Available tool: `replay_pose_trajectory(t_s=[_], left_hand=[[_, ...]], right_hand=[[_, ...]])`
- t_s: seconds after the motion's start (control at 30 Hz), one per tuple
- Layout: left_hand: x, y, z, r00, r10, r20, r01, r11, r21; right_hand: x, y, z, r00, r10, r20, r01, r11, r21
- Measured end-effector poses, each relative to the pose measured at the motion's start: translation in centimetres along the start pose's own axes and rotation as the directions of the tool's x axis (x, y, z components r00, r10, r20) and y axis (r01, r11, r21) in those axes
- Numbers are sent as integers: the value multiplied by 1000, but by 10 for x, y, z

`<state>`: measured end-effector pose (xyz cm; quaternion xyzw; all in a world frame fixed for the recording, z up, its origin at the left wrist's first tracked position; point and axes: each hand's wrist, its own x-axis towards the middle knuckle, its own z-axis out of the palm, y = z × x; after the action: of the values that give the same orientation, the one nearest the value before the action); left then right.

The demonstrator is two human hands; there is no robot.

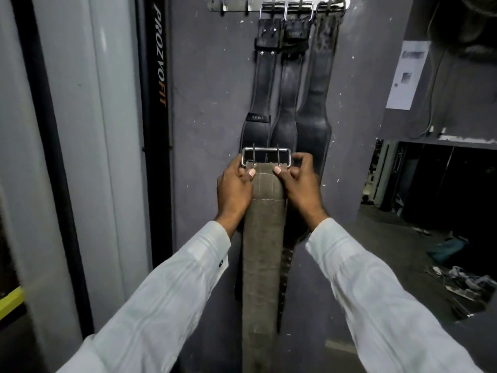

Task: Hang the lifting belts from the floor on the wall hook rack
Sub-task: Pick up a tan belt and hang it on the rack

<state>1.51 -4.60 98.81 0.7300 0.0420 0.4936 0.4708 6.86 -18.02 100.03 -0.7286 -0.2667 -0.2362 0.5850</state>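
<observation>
A long olive-brown lifting belt (262, 254) hangs straight down in front of me, its steel buckle (266, 154) at the top. My left hand (235, 189) grips its left edge just under the buckle, and my right hand (301, 184) grips the right edge, thumbs pressed on the belt face. High on the grey wall is the metal hook rack (234, 6). Three black leather belts (312, 98) hang from its right-hand hooks, directly behind the belt I hold. The rack's left hooks are bare.
A black upright marked PROZVOFIT (158, 76) and a pale grey pillar (80, 130) stand to the left. A paper notice (406, 76) is on the wall at right. Litter and a teal object (446, 249) lie on the dark floor at right.
</observation>
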Motion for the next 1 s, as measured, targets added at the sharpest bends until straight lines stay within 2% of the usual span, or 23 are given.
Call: replay_pose_trajectory(t_s=[0.23,0.57,0.67,0.8,0.93,1.0], left_hand=[[87,-37,14,996,88,-33,-90,995,-52],[280,-59,37,972,236,-14,-233,942,-241],[338,-42,41,955,291,-64,-298,922,-246],[412,-14,48,930,358,-79,-366,896,-250],[470,10,59,906,402,-136,-423,877,-228],[495,19,65,898,425,-118,-441,867,-233]], right_hand=[[75,11,48,993,-83,-89,92,990,105],[241,-9,113,971,-165,-173,210,933,293],[299,-32,120,948,-253,-193,296,923,245],[375,-65,128,885,-364,-290,418,896,150],[438,-90,131,831,-450,-327,478,878,5],[462,-99,131,824,-473,-312,475,877,-74]])
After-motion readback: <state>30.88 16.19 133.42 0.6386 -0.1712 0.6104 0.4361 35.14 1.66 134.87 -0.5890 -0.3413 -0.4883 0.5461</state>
